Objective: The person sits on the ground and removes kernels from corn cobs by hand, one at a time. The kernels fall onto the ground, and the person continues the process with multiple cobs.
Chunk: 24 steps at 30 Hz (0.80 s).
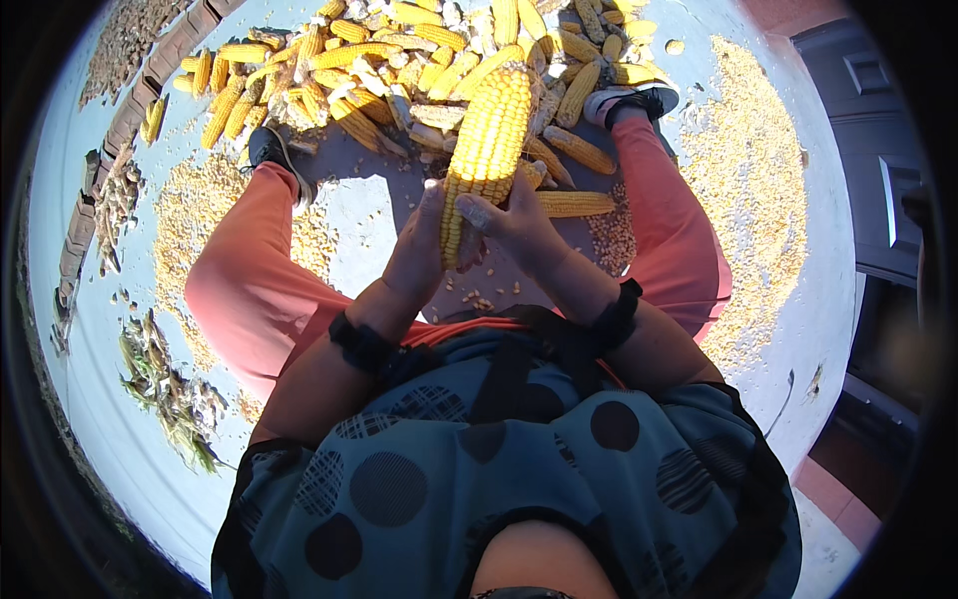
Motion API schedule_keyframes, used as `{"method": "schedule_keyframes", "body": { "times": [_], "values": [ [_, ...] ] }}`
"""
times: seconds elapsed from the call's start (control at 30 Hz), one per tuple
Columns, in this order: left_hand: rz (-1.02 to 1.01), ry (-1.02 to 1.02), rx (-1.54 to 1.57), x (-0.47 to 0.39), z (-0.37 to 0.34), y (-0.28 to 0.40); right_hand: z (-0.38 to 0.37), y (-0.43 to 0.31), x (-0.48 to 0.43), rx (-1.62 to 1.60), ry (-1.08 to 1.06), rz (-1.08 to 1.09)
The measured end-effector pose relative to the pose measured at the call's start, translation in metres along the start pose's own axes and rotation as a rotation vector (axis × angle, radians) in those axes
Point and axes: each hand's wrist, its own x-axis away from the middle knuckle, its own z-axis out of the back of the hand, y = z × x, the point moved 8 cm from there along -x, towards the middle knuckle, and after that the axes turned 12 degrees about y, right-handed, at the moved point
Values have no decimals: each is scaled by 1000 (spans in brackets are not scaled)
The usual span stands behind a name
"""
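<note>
Both my hands grip one large ear of yellow corn in front of my lap. Its thick end points away from me, and its rows of kernels look mostly full. My left hand wraps the near part of the ear from the left, thumb along its side. From the right, my right hand closes on the same ear, its thumb laid across the kernels. The fingers underneath are partly hidden. Just beyond the hands, another corn ear lies on the floor, and a few loose kernels are scattered below.
A heap of corn ears spreads between and beyond my feet. Loose kernels lie in wide patches at left and right. Dry husks sit on the left, near a row of bricks. A dark panelled door stands at right.
</note>
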Motion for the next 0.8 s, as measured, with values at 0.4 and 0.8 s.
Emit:
{"method": "schedule_keyframes", "body": {
  "times": [0.4,0.8],
  "values": [
    [250,45,197,9,-13,-10,7,13,12,-166,-115,-218],
    [-204,-5,-53,10,-22,13,7,21,11,-535,-192,-364]
  ]
}}
